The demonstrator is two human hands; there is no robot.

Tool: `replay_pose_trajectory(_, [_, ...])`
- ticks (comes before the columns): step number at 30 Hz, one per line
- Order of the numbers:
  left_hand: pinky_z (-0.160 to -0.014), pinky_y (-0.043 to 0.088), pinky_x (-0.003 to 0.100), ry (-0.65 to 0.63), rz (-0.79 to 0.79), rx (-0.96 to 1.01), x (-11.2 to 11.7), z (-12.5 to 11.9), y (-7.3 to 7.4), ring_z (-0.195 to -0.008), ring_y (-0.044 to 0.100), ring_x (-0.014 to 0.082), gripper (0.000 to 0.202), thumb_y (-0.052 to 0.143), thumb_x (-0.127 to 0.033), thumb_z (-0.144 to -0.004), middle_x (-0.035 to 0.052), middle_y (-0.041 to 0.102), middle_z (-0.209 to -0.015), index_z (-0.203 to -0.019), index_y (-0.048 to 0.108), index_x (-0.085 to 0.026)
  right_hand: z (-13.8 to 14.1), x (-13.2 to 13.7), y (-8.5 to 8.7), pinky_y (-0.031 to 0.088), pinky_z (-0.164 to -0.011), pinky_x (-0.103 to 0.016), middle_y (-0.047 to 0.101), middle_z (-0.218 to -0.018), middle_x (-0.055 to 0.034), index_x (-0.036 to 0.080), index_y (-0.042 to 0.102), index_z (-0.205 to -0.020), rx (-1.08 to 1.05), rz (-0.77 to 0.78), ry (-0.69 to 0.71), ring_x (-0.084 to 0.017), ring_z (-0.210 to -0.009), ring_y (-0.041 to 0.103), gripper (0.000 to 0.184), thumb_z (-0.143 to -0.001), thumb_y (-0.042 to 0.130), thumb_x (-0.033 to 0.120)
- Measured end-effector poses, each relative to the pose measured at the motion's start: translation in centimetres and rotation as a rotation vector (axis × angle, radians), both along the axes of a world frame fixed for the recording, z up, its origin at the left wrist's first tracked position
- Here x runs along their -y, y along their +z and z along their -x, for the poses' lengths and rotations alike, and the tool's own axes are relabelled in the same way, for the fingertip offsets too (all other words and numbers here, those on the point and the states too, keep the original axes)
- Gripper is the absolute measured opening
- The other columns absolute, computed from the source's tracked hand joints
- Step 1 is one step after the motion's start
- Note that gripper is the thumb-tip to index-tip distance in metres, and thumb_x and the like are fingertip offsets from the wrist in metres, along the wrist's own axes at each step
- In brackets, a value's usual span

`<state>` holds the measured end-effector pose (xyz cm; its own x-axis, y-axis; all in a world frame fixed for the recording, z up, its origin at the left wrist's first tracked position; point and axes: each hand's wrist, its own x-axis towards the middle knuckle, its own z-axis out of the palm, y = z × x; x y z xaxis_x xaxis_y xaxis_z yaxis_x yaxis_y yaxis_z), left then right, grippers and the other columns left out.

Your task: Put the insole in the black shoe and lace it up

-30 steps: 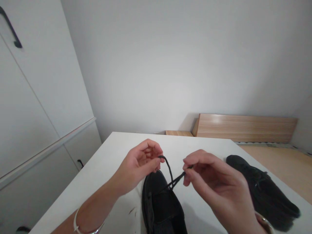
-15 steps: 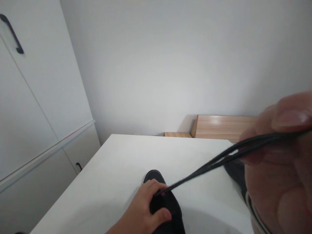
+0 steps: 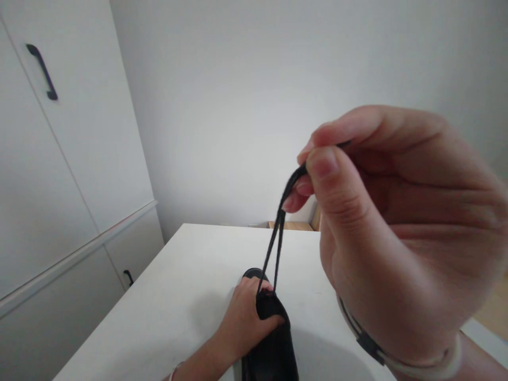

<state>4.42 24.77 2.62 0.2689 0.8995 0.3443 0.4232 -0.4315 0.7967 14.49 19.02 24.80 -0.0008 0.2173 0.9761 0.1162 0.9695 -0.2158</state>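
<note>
A black shoe [image 3: 273, 357] lies on the white table [image 3: 190, 270], its toe pointing away from me. My left hand [image 3: 246, 317] is closed around its front part, with the thumb over the near side and the fingers by the lacing. Two strands of black shoelace [image 3: 277, 238] rise from the shoe and come together higher up. Well above the table, close to the camera, my right hand [image 3: 381, 222] pinches the laces between thumb and forefinger. A band circles the right wrist.
White cabinet doors [image 3: 75, 174] with dark handles stand on the left. Beyond the table's far edge are a pale wall [image 3: 238, 116] and a low wooden piece [image 3: 291, 226], partly hidden by my right hand.
My right hand has swung left and upward with the laces, which now run steeply up instead of slanting right. My left hand stays on the shoe. A dark thing at the right is now hidden.
</note>
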Motion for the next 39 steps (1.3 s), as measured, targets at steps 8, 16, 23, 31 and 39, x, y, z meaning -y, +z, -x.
replay_pose_trajectory(8, [-0.068, 0.049, 0.029, 0.158, -0.646, 0.295, 2.3, 2.2, 7.7, -0.075, 0.055, 0.0162, 0.027, 0.070, -0.016, -0.080, 0.0006, 0.056, -0.082, -0.099, 0.052, -0.021, -1.9, -0.5, -0.8, 0.056, -0.080, -0.037, 0.068, -0.107, 0.0000, 0.035, 0.064, -0.109, 0.002, 0.095, -0.140, -0.026, -0.096, 0.068, 0.025, -0.086, 0.070, 0.044])
replay_pose_trajectory(16, [-0.061, 0.052, 0.025, 0.091, -0.905, -0.041, 4.0, 1.2, 17.4, -0.063, 0.064, 0.0149, 0.010, 0.060, -0.024, -0.091, 0.0012, 0.067, -0.074, -0.095, 0.064, -0.016, -1.8, 0.9, -0.7, 0.058, -0.072, -0.030, 0.068, -0.097, -0.0002, 0.037, 0.066, -0.108, 0.045, 0.023, -0.129, -0.020, -0.087, 0.066, 0.024, -0.085, 0.071, 0.034])
replay_pose_trajectory(23, [-0.062, 0.056, 0.024, -0.163, -0.456, 0.298, 4.3, 0.8, 19.4, -0.065, 0.068, 0.0147, 0.006, 0.063, -0.022, -0.090, -0.0036, 0.071, -0.075, -0.093, 0.068, -0.023, -3.6, 0.8, -0.6, 0.060, -0.073, -0.025, 0.068, -0.109, -0.0008, 0.029, 0.066, -0.101, 0.080, 0.266, 0.085, -0.017, -0.088, 0.066, 0.017, -0.085, 0.072, 0.032])
replay_pose_trajectory(31, [-0.063, 0.052, 0.024, -0.293, -0.218, 0.383, 3.4, 2.2, 19.4, -0.066, 0.067, 0.0144, 0.010, 0.064, -0.025, -0.091, -0.0017, 0.070, -0.071, -0.086, 0.072, -0.022, -6.3, -1.5, -1.4, 0.057, -0.065, -0.022, 0.068, -0.083, 0.0021, 0.025, 0.065, -0.091, -0.069, 0.524, 0.229, -0.011, -0.068, 0.064, 0.005, -0.091, 0.065, 0.020])
replay_pose_trajectory(39, [-0.050, 0.038, 0.016, -0.185, 0.003, 0.879, 0.5, 9.6, 15.6, -0.049, 0.035, 0.0067, 0.017, 0.062, -0.028, -0.091, -0.0058, 0.033, -0.052, -0.085, 0.065, -0.013, -14.2, -3.4, -5.3, 0.050, -0.049, -0.010, 0.046, -0.071, 0.0060, 0.021, 0.063, -0.082, -0.524, 0.759, 0.260, -0.005, -0.054, 0.044, 0.019, -0.074, 0.080, 0.020])
